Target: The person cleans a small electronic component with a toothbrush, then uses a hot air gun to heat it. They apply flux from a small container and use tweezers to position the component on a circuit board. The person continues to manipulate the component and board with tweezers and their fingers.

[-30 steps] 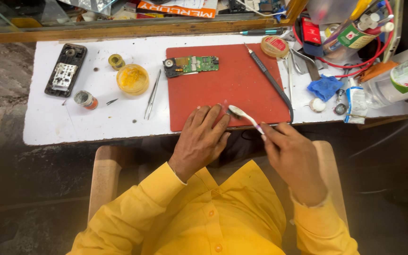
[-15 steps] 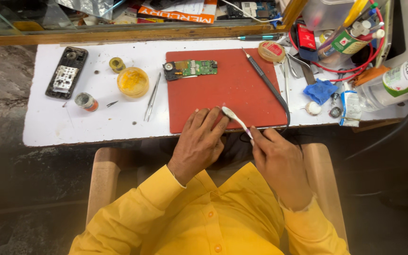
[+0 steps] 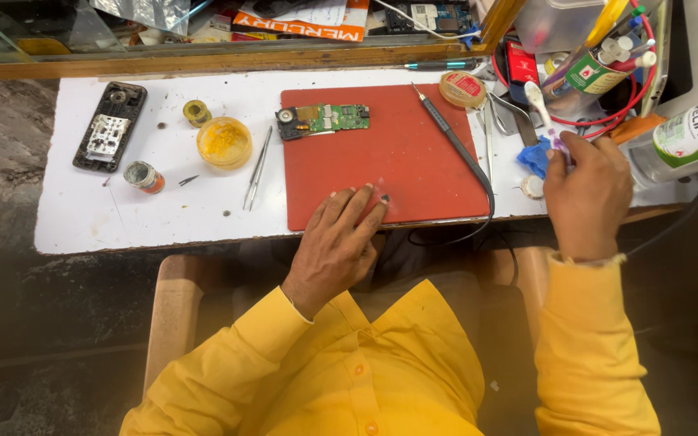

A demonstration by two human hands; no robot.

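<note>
On the white worktop [image 3: 123, 218] lies a red rectangular rubber mat [image 3: 397, 169], and the left hand [image 3: 337, 242] rests flat on its near edge, fingers spread and loose, holding nothing. At the mat's far left corner sits a small green circuit board [image 3: 323, 120], well apart from that hand. Off to the right, the right hand [image 3: 587, 194] is closed around the handle of a white toothbrush [image 3: 540, 103], whose bristled head points away over the cluttered right end of the worktop. A thin dark soldering iron [image 3: 446, 129] lies slanted across the mat's right side. Left of the mat lie metal tweezers [image 3: 257, 168], a round yellow tub of flux paste [image 3: 224, 141] and a dark opened phone shell [image 3: 110, 126].
</note>
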